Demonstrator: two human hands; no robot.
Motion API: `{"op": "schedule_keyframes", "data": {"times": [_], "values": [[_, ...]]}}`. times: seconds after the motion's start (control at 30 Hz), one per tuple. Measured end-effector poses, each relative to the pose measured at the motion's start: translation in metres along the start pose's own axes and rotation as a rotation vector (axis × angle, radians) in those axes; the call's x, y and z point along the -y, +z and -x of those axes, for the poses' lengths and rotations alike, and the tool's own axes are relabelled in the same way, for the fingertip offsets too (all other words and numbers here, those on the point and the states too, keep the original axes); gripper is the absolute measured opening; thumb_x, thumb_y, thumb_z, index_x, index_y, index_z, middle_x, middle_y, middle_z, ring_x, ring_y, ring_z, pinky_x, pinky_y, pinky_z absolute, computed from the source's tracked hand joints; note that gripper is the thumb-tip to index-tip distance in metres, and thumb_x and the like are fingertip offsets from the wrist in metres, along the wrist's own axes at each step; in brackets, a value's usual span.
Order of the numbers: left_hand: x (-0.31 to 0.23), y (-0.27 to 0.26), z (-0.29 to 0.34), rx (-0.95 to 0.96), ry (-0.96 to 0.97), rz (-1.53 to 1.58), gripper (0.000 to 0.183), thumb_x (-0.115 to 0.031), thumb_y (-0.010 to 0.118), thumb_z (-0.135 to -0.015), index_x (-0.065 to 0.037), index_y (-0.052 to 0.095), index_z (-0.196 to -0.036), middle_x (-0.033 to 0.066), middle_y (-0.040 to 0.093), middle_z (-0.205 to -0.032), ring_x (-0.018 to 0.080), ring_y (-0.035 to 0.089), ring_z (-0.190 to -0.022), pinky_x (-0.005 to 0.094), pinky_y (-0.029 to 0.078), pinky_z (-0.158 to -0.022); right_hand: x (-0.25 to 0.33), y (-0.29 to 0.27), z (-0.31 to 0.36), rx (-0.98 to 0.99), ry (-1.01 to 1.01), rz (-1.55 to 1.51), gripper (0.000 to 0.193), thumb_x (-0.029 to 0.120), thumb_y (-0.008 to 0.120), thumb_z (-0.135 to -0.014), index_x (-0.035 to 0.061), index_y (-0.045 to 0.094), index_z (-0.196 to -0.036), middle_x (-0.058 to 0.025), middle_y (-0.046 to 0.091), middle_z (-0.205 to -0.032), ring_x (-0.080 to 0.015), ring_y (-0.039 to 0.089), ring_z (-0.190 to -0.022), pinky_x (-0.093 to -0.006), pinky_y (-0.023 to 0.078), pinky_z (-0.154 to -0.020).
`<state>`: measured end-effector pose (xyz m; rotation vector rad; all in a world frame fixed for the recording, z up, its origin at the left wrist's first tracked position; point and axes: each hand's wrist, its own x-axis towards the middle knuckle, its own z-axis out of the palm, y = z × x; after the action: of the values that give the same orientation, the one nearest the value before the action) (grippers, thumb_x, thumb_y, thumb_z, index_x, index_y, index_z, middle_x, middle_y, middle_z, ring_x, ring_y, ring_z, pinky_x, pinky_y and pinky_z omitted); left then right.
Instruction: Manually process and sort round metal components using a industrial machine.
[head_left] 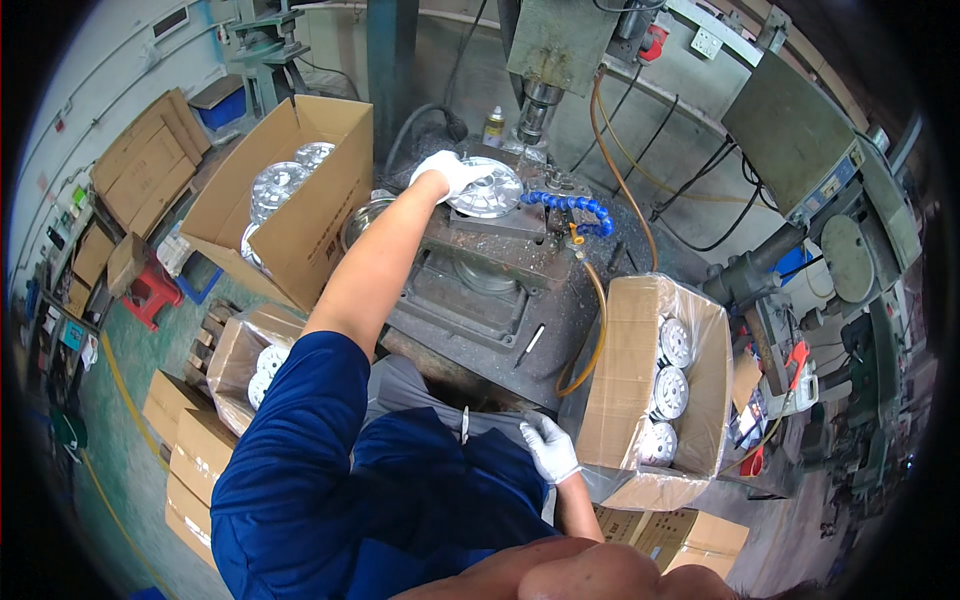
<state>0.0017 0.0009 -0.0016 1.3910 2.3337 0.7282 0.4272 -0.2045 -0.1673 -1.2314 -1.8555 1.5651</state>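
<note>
White-gloved, my left hand (448, 176) grips the left edge of a shiny round metal disc (488, 190) with cut-outs around its centre. The disc lies at the drill press fixture (510, 222), below the machine's spindle (538, 115). A blue segmented coolant hose (570, 203) ends at the disc's right edge. My right hand (549, 449), also in a white glove, rests low by my thigh with its fingers loosely apart; nothing shows in it. Left of the fixture, another round metal part (362, 222) is partly hidden by my left forearm.
A tall open carton (320, 205) with metal discs stands at left. A plastic-lined carton (615, 370) holding several discs is at right. A marker pen (530, 345) lies on the metal worktable (470, 352). A yellow-capped bottle (494, 128) stands behind. An orange hose (601, 320) hangs over the table's right side.
</note>
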Motion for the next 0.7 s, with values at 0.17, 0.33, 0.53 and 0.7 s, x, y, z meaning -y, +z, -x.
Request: {"op": "schedule_keyframes", "data": {"times": [0.17, 0.33, 0.53, 0.7], "values": [[0.004, -0.001, -0.002, 0.039, 0.007, -0.032, 0.090, -0.073, 0.060, -0.068, 0.005, 0.063, -0.113, 0.0225, 0.062, -0.116, 0.0333, 0.059, -0.110, 0.0366, 0.045, -0.092, -0.009, 0.000, 0.004, -0.007, 0.011, 0.112, 0.035, 0.022, 0.060, -0.092, -0.0014, 0.059, -0.117, -0.0176, 0.065, -0.110, -0.0217, 0.061, -0.103, -0.0303, 0.046, -0.089], [-0.002, -0.004, 0.007, 0.000, -0.033, 0.008, 0.084, -0.069, 0.063, -0.069, 0.006, 0.065, -0.108, 0.0226, 0.065, -0.109, 0.0332, 0.062, -0.104, 0.0352, 0.046, -0.088, -0.001, 0.002, -0.004, 0.025, 0.045, 0.036, 0.036, 0.023, 0.061, -0.092, -0.0013, 0.058, -0.118, -0.0190, 0.064, -0.111, -0.0244, 0.061, -0.105, -0.0310, 0.046, -0.091], [0.000, -0.002, 0.006, -0.003, 0.014, 0.002, 0.084, -0.068, 0.063, -0.069, 0.006, 0.065, -0.107, 0.0223, 0.065, -0.108, 0.0319, 0.063, -0.101, 0.0352, 0.048, -0.086, 0.005, 0.007, -0.014, 0.027, -0.081, 0.181, 0.032, 0.016, 0.060, -0.093, -0.0011, 0.057, -0.120, -0.0046, 0.064, -0.100, -0.0091, 0.055, -0.084, -0.0232, 0.047, -0.075], [0.002, 0.002, 0.003, 0.003, -0.025, 0.000, 0.085, -0.069, 0.063, -0.069, 0.006, 0.064, -0.109, 0.0229, 0.065, -0.110, 0.0326, 0.062, -0.103, 0.0354, 0.047, -0.087, 0.017, 0.006, -0.013, 0.025, -0.092, 0.204, 0.036, 0.025, 0.062, -0.090, 0.0015, 0.059, -0.117, -0.0204, 0.064, -0.110, -0.0321, 0.063, -0.103, -0.0353, 0.048, -0.089]]}}
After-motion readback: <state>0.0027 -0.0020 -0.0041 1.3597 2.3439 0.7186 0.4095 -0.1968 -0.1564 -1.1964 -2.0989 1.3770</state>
